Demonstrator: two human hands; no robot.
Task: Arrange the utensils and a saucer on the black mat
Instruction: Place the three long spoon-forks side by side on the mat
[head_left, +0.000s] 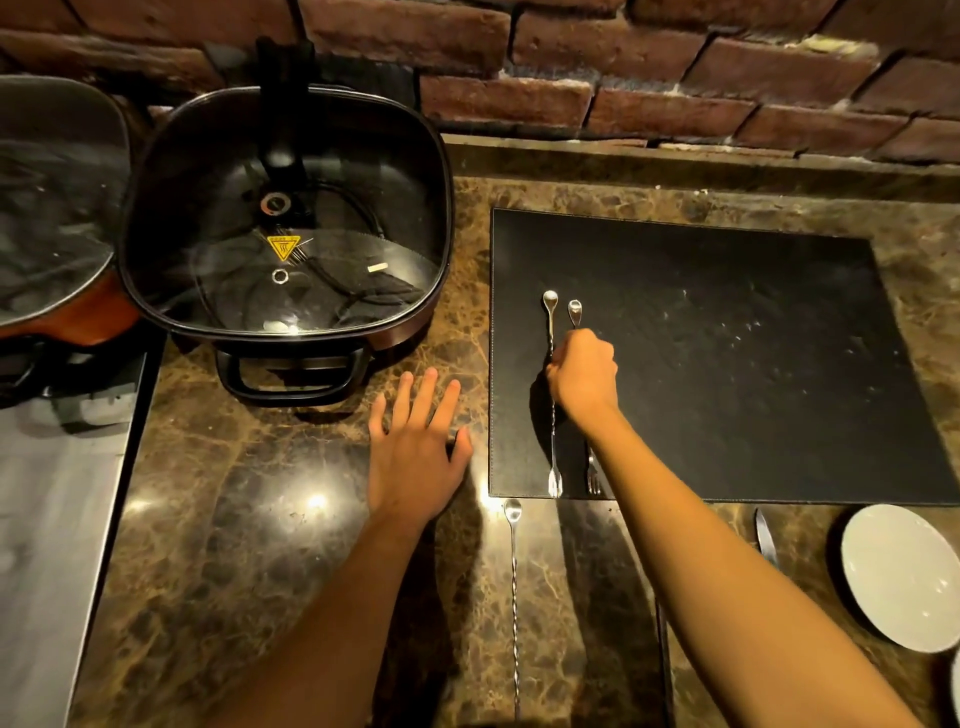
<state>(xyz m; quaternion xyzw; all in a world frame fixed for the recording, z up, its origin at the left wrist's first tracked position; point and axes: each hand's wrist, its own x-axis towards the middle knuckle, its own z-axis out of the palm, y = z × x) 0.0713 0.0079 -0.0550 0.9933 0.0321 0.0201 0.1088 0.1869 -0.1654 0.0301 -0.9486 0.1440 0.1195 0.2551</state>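
Observation:
A black mat (727, 364) lies on the marble counter. Along its left side lie two long bar spoons with forked ends: the first bar spoon (551, 395) lies free, and the second bar spoon (574, 312) runs under my right hand (584, 376), whose fingers are closed around its stem. My left hand (415, 447) rests flat with fingers spread on the counter, left of the mat. A third bar spoon (514, 597) lies on the counter below the mat. A knife (764, 538) and a white saucer (898, 574) sit at the lower right, off the mat.
A square electric pot with a glass lid (285, 218) stands at the back left, with another lidded pan (52, 208) beside it. A brick wall (675, 78) runs behind the counter. A steel surface (52, 519) borders the counter on the left.

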